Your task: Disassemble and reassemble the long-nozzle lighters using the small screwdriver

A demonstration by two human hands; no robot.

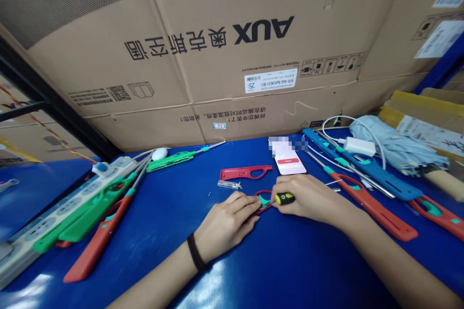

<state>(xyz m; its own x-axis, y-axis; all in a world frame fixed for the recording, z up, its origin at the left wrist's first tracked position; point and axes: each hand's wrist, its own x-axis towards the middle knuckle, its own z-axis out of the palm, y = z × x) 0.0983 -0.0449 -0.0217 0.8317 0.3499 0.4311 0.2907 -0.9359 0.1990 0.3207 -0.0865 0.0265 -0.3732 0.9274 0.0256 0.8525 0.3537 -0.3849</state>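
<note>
Left: orange lighter [105, 234] whole. Mid-table [174, 217]: loose red shell half [241, 173], clear tube [227, 184] apart; opening judged done. Nearer: left hand [228, 222] covers other red shell half [258, 211], green trigger [264, 201] showing; I cannot tell grip. Right hand [308, 200] grips yellow-black screwdriver [284, 198] at trigger; I cannot make out tip contact. Trigger work, reclosing judged outstanding. Far right: blue lighter [384, 177] overlapped.
</note>
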